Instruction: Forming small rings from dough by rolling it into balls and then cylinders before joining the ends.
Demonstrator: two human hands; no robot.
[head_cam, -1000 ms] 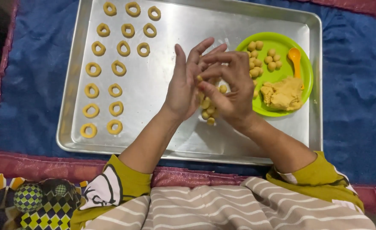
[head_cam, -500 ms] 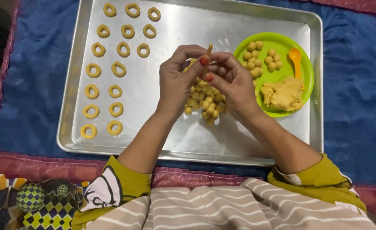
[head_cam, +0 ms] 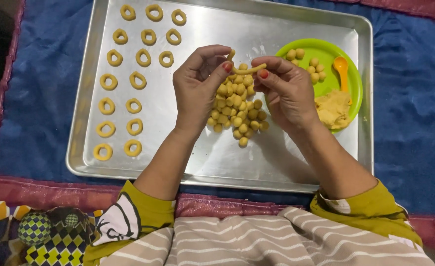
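Over a metal baking tray (head_cam: 188, 157), my left hand (head_cam: 197, 88) and my right hand (head_cam: 286, 91) pinch the two ends of a thin rolled rope of yellow dough (head_cam: 244, 69). The rope is bent between the fingertips. Right under the hands lies a heap of small dough balls (head_cam: 237, 116) on the tray. Several finished dough rings (head_cam: 128, 79) sit in rows on the tray's left side.
A green plate (head_cam: 353, 81) at the tray's right holds more dough balls, a lump of dough (head_cam: 331, 109) and an orange spoon (head_cam: 342, 69). The tray rests on a blue cloth (head_cam: 414, 108) with a red border. Striped fabric and a patterned cushion lie near me.
My palms were pressed together rolling dough; now they have parted, and the fingertips hold a thin dough rope by its ends. The heap of balls is uncovered.
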